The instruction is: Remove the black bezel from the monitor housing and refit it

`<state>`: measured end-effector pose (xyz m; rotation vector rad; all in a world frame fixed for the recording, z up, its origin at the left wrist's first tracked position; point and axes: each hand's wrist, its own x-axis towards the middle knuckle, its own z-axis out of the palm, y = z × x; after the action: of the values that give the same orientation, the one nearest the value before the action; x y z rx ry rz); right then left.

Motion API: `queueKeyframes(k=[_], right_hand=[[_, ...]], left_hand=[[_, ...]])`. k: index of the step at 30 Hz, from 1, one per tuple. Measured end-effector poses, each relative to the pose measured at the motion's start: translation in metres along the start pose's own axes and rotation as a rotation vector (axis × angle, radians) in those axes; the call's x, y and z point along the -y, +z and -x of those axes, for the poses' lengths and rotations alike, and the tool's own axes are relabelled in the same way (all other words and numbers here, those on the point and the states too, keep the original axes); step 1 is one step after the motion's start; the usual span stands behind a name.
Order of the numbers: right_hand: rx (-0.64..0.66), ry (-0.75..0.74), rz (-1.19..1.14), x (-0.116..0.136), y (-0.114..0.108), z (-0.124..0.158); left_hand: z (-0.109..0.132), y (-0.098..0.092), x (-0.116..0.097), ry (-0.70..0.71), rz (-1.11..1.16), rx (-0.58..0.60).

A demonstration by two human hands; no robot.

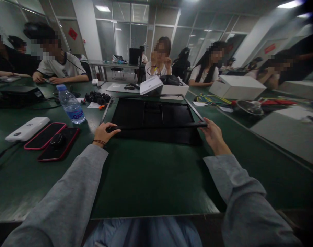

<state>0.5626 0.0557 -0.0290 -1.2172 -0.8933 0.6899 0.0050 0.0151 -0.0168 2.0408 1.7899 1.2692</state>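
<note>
Nearby, water bottle [72, 109], phones [44, 137]; white box [175, 90] beyond black frame [159, 127]; left hand [104, 133], right hand [214, 136] clamped on frame's near corners; green table [156, 178], glass-walled room.

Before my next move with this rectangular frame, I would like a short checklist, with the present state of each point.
1. Left hand holding the frame near its close left corner: ok.
2. Right hand holding near the close right corner: ok.
3. Frame clear of the black panel beneath: cannot tell; contact is unclear from this angle.
4. Water bottle capped and apart from the left hand: ok.
5. Two phones apart from the left hand: ok.
</note>
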Motion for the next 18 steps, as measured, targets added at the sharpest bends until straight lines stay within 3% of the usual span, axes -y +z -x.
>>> queueKeyframes(k=[3,8,18], right_hand=[[0.149,0.034,0.047,0.011,-0.001,0.006],[0.186,-0.109,0.269,0.014,0.011,0.018],[0.053,-0.380,0.626,-0.008,0.004,0.027]], left_hand=[[0.001,0.003,-0.003,0.075,-0.036,0.025],[0.002,0.003,-0.007,0.145,-0.076,0.044],[0.002,0.005,-0.007,0.109,-0.093,0.219]])
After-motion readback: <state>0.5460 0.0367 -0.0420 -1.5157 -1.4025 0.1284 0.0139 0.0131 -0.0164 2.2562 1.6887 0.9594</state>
